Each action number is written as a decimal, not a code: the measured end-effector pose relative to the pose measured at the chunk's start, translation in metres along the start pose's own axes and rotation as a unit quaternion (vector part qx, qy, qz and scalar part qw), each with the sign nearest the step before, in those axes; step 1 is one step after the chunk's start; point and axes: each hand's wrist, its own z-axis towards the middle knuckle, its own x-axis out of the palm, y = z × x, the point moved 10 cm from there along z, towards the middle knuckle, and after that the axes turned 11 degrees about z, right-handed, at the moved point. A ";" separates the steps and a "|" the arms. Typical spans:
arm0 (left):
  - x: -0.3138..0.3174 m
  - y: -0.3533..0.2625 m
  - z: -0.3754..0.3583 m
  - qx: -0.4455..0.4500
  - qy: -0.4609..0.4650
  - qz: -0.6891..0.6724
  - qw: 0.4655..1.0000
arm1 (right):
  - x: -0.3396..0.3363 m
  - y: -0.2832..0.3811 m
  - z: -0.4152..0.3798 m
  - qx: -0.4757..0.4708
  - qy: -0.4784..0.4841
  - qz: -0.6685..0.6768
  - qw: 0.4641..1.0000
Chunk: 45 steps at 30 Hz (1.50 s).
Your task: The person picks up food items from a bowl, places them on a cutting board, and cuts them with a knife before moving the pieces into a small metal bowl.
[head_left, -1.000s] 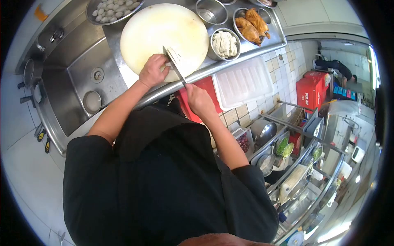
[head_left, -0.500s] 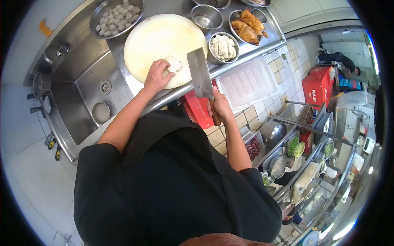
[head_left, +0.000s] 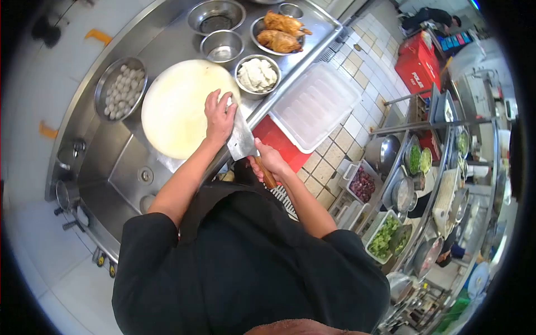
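My left hand is at the right side of the round white cutting board, fingers bent over a small white lump of food, most of it hidden. In my right hand is the wooden handle of a cleaver. Its broad blade points up toward the left hand, and its far end overlaps the board's edge close to the fingers and the lump. Just beyond stands a metal bowl heaped with white food pieces.
A bowl of white balls stands left of the board, above the sink. Behind are metal bowls and a bowl of browned whole birds. A lidded plastic bin lies right. Food shelves and a bending person are farther right.
The cleaver has swung from upright beside the board to its right edge, near my left hand. My left hand has moved to that edge with the white lump. The whole view has shifted.
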 end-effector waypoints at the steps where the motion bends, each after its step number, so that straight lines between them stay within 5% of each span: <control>1: 0.003 -0.020 0.016 0.025 0.003 -0.020 0.999 | -0.007 0.011 -0.008 -0.022 -0.012 0.017 1.000; 7: 0.091 -0.097 0.097 0.242 0.045 -0.088 0.965 | -0.069 0.044 -0.013 -0.099 -0.092 0.147 0.980; 11: 0.147 -0.095 0.087 0.357 0.196 0.091 0.909 | -0.113 0.033 -0.043 -0.148 -0.167 0.140 0.965; 22: 0.169 -0.095 0.069 0.335 0.311 0.189 0.869 | -0.152 -0.012 -0.083 -0.119 -0.210 0.197 0.950; 26: 0.173 -0.090 0.070 0.342 0.288 0.180 0.876 | -0.162 -0.001 -0.070 -0.147 -0.207 0.168 0.953; 31: 0.165 -0.086 0.081 0.296 0.296 0.110 0.901 | -0.173 -0.013 -0.059 -0.112 -0.218 0.182 0.952; 35: 0.105 -0.061 0.089 0.231 0.194 0.034 0.953 | -0.172 -0.023 -0.045 -0.115 -0.194 0.181 0.957; 45: -0.093 0.192 0.084 -0.091 -0.026 -0.040 0.995 | -0.083 -0.011 -0.044 -0.115 -0.186 0.040 0.975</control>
